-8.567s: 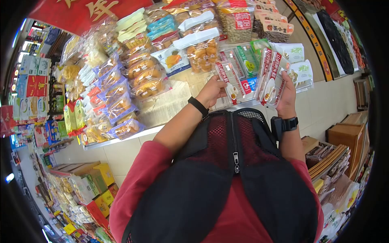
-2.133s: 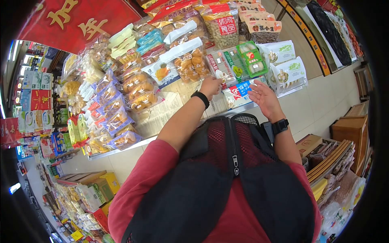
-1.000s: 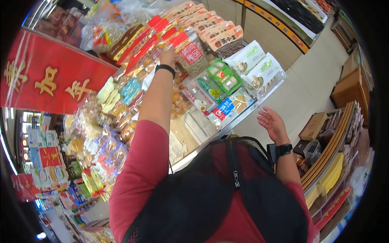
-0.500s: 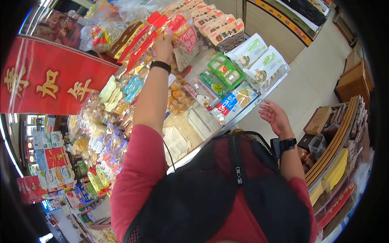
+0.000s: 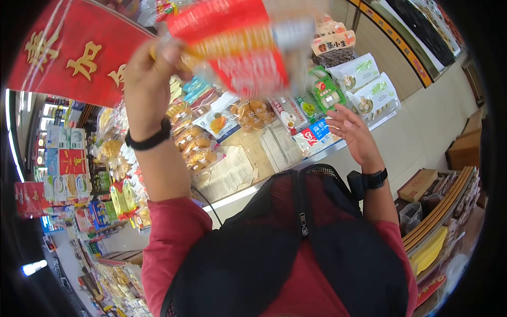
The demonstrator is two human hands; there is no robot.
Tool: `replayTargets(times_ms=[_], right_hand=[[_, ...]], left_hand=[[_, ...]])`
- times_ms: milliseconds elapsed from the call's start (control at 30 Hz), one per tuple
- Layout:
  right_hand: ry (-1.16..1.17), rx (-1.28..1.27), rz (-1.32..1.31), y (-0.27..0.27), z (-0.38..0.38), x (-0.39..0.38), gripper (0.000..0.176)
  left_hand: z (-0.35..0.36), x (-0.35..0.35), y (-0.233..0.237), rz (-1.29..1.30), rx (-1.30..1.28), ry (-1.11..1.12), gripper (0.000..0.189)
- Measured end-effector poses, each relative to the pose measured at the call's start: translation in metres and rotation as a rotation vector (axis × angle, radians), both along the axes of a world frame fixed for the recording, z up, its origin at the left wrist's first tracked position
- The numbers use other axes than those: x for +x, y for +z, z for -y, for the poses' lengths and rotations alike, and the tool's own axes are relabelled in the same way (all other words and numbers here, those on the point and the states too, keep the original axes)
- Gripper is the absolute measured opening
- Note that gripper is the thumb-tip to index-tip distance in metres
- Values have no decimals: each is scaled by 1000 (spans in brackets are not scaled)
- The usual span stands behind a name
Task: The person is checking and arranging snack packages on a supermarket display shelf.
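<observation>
Head cam: left hand [image 5: 150, 68] fingers clamped on red snack bag [image 5: 235, 50] edge, upper centre, blurry. Probably light, crinkly, floppy, so pinch the seam. Right hand [image 5: 355, 133] spread, empty.

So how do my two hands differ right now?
The left hand is up high; the right hand sits lower, beside a blue-and-red pack. The left hand grips a blurred red packet; the right hand is open and holds nothing. Both wrists wear black: a wristband left, a watch right.
</observation>
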State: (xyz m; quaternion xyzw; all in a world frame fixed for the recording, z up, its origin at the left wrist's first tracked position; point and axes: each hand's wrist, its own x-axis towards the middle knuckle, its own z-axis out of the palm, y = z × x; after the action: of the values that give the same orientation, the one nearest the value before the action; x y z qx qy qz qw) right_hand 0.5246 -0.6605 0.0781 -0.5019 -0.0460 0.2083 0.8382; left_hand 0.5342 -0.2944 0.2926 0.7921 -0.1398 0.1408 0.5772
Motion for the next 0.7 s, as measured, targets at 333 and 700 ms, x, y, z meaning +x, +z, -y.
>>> replayTargets(times_ms=[333, 700], right_hand=[[236, -32, -110, -17, -33, 5, 51], [353, -166, -140, -26, -65, 9, 46]], left_hand=[[-38, -115, -125, -534, 278, -34, 18], [-138, -149, -229, -708, 86, 380, 30]])
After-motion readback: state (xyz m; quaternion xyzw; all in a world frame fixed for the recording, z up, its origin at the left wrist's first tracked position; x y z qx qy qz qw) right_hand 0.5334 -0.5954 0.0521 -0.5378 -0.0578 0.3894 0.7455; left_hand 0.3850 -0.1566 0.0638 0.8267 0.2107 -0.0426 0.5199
